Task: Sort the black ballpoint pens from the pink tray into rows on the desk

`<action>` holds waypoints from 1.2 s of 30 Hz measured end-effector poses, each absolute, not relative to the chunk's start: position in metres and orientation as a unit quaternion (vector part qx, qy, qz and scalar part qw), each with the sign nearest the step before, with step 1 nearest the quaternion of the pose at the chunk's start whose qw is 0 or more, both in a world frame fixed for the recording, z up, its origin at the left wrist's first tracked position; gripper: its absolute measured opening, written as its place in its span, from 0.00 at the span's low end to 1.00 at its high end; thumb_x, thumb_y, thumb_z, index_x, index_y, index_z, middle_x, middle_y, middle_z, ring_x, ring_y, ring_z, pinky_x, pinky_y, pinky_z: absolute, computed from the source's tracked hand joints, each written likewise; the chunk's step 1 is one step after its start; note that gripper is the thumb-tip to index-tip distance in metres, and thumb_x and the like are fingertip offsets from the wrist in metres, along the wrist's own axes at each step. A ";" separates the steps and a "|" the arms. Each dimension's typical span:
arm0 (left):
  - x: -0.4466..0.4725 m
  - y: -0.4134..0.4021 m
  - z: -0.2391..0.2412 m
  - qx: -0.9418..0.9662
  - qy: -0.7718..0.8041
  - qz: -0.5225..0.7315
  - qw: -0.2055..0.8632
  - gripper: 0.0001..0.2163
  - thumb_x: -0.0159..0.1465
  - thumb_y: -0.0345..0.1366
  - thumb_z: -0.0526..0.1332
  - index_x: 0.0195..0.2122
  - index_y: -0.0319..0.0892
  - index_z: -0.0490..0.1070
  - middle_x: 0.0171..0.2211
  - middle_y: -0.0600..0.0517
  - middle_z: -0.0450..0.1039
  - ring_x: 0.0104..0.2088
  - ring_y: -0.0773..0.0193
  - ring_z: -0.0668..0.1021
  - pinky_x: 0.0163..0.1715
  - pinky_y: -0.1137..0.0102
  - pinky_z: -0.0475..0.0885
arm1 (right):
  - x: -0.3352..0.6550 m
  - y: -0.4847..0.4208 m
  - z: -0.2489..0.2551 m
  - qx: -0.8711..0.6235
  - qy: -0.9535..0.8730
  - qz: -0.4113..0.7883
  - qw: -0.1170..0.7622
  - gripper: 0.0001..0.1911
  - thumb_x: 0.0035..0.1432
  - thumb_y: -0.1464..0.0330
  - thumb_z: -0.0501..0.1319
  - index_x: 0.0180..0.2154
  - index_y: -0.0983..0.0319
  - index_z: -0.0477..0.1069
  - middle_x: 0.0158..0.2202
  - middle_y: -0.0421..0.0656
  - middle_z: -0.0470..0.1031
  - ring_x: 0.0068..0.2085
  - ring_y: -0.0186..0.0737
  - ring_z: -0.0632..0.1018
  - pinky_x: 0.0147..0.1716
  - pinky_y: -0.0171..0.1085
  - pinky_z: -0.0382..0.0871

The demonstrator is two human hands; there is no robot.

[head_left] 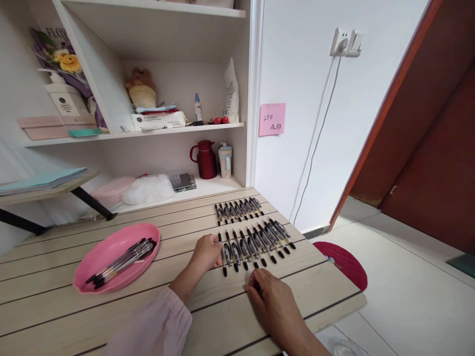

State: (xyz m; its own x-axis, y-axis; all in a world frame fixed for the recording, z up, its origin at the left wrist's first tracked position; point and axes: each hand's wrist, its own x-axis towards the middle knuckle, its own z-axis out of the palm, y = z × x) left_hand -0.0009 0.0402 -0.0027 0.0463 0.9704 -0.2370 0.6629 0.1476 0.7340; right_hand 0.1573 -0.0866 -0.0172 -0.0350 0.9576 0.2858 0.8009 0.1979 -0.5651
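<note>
At the left end of the nearer row of black-capped gel pens (256, 244), my left hand (206, 253) rests with loosely bent fingers, thumb and forefinger apart. Its fingertips touch or nearly touch the leftmost pen (223, 253). My right hand (271, 292) lies on the table just below the same row, its fingers curled in and their tips partly hidden; I see nothing held in it. The knuckles are close to the lower cap of a middle pen. Behind is a second row of pens (238, 210), set side by side.
A pink oval tray (82, 277) with several more pens stands to the left on the wood-slat table (178, 217). Beyond are shelves holding a red jug (206, 160) and a cup (225, 160). A red round stool (351, 264) stands past the table's right edge.
</note>
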 end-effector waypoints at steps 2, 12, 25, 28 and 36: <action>-0.001 0.040 -0.002 0.619 0.660 0.206 0.373 0.16 0.57 0.36 0.52 0.45 0.35 0.65 0.19 0.52 0.74 0.16 0.66 0.75 0.14 0.77 0.64 | 0.158 -0.086 -0.017 -0.621 -0.709 0.122 0.310 0.05 0.53 0.72 0.52 0.26 0.60 0.63 0.26 0.38 0.69 0.27 0.34 0.71 0.25 0.32 0.53; -0.002 0.037 0.000 0.617 0.663 0.213 0.366 0.17 0.57 0.36 0.52 0.45 0.35 0.65 0.20 0.50 0.74 0.17 0.65 0.76 0.14 0.76 0.65 | 0.158 -0.086 -0.019 -0.623 -0.710 0.117 0.308 0.05 0.52 0.73 0.52 0.26 0.60 0.63 0.26 0.38 0.69 0.26 0.34 0.70 0.24 0.32 0.52; -0.001 0.034 0.004 0.612 0.667 0.223 0.362 0.17 0.57 0.37 0.52 0.46 0.34 0.64 0.24 0.47 0.75 0.17 0.65 0.76 0.13 0.76 0.65 | 0.157 -0.087 -0.018 -0.622 -0.708 0.123 0.311 0.06 0.53 0.72 0.51 0.26 0.60 0.62 0.26 0.39 0.69 0.27 0.35 0.70 0.25 0.33 0.52; -0.002 0.034 0.004 0.609 0.668 0.225 0.362 0.17 0.56 0.37 0.52 0.46 0.34 0.64 0.26 0.46 0.75 0.17 0.65 0.76 0.13 0.76 0.65 | 0.158 -0.087 -0.018 -0.623 -0.708 0.127 0.308 0.06 0.53 0.72 0.51 0.26 0.60 0.63 0.26 0.39 0.70 0.28 0.35 0.71 0.26 0.33 0.53; -0.017 0.030 0.010 0.613 0.672 0.236 0.344 0.17 0.55 0.35 0.53 0.45 0.34 0.65 0.31 0.44 0.76 0.16 0.66 0.75 0.13 0.75 0.64 | 0.157 -0.088 -0.017 -0.619 -0.710 0.127 0.312 0.06 0.54 0.72 0.50 0.27 0.60 0.62 0.27 0.40 0.70 0.28 0.36 0.71 0.26 0.33 0.53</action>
